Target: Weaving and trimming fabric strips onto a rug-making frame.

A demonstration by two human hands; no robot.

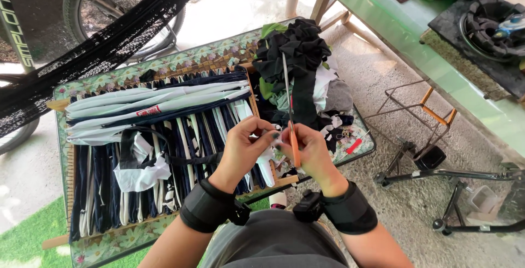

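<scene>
While my right hand [313, 150] grips the orange-handled scissors [290, 116] at frame centre, my left hand [244, 146] pinches a white fabric strip [266, 158]; most of the wooden loom [164, 137] is strung, weaving barely begun, scrap pile [301, 66] waiting.

single head-worn view, looking steeply down and forward from close above the hands onto a low table [71, 96] and floor.

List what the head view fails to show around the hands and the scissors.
- What the left hand pinches: hidden by fingers of both hands.
- Scissors handles: mostly wrapped by the right hand.
- Lower loom frame: partly covered by the forearms.
- Bicycle: cut off by the top edge.
</scene>
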